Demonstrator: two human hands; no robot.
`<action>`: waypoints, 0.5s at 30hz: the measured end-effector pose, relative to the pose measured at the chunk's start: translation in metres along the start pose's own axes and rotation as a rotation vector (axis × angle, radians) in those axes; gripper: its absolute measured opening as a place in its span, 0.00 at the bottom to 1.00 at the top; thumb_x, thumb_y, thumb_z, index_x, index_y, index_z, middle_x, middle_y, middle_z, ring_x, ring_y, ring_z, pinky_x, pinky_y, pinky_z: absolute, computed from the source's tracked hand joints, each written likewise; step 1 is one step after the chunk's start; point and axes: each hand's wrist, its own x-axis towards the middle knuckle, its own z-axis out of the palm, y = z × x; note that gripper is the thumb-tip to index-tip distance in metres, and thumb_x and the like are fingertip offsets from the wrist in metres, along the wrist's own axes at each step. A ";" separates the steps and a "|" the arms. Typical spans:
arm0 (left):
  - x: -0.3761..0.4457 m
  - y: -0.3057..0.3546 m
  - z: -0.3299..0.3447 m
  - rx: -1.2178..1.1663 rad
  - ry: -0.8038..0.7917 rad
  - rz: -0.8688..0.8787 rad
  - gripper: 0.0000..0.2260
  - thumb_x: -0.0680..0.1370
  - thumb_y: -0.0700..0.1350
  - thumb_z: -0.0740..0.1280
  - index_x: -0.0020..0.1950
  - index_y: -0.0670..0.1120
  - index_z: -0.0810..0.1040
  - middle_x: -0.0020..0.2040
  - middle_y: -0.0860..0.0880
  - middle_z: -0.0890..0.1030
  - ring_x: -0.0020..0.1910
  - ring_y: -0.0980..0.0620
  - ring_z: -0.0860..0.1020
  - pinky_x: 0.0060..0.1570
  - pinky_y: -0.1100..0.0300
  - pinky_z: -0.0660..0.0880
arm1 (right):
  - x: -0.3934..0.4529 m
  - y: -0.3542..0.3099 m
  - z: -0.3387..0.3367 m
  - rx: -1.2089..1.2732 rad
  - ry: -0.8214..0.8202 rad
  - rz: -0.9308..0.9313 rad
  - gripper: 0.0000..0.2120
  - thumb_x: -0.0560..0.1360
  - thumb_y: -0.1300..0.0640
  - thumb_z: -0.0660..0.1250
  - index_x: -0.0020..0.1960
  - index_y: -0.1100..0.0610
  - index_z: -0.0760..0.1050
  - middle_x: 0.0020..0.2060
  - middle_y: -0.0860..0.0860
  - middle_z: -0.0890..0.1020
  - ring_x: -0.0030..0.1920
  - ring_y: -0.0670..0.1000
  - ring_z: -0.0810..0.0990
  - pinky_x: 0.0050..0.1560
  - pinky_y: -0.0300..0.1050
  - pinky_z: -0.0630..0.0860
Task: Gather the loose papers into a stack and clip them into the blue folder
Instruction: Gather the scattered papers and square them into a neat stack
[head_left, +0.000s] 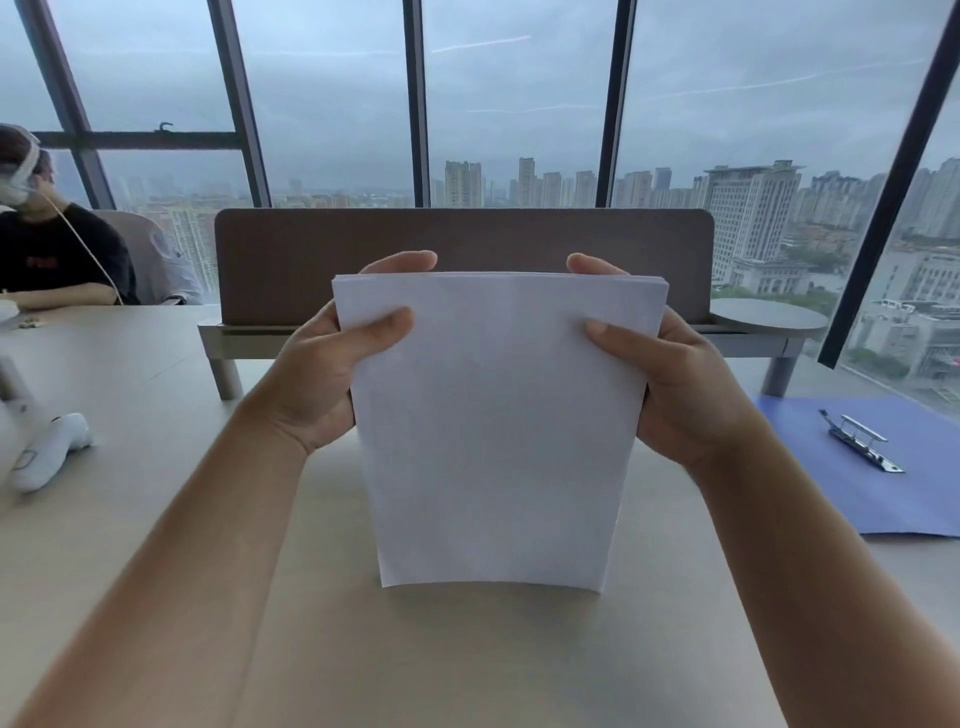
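Stack of white papers (493, 431) at frame centre, held upright, its lower edge at or just above the beige worktop (156, 467); contact cannot be confirmed from this angle. Left hand (322, 374) grip pinches the stack's left edge, thumb on the near face, fingers behind. Right hand (675, 384) grip pinches the right edge likewise. Blue folder (852, 499) lies open and flat at right of frame, well apart from the stack, its metal clip (860, 439) raised.
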 end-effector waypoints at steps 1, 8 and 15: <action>0.000 -0.001 0.000 -0.004 0.002 0.007 0.15 0.75 0.39 0.63 0.54 0.55 0.84 0.51 0.50 0.85 0.48 0.49 0.84 0.47 0.55 0.82 | 0.001 -0.001 0.000 0.000 -0.016 -0.009 0.19 0.72 0.63 0.67 0.57 0.46 0.84 0.52 0.52 0.86 0.49 0.53 0.85 0.52 0.49 0.83; 0.002 -0.002 -0.005 0.005 -0.025 0.030 0.14 0.76 0.38 0.64 0.53 0.56 0.81 0.49 0.51 0.83 0.45 0.50 0.83 0.44 0.56 0.81 | 0.004 -0.004 -0.001 -0.019 -0.098 -0.029 0.15 0.73 0.65 0.67 0.53 0.47 0.79 0.50 0.51 0.81 0.46 0.53 0.82 0.47 0.48 0.80; 0.005 0.001 -0.003 0.035 -0.011 0.060 0.12 0.78 0.37 0.63 0.49 0.54 0.80 0.47 0.52 0.81 0.44 0.51 0.81 0.43 0.57 0.80 | 0.004 -0.004 0.002 -0.014 -0.071 -0.060 0.13 0.73 0.65 0.67 0.50 0.47 0.77 0.47 0.49 0.82 0.44 0.52 0.81 0.43 0.46 0.79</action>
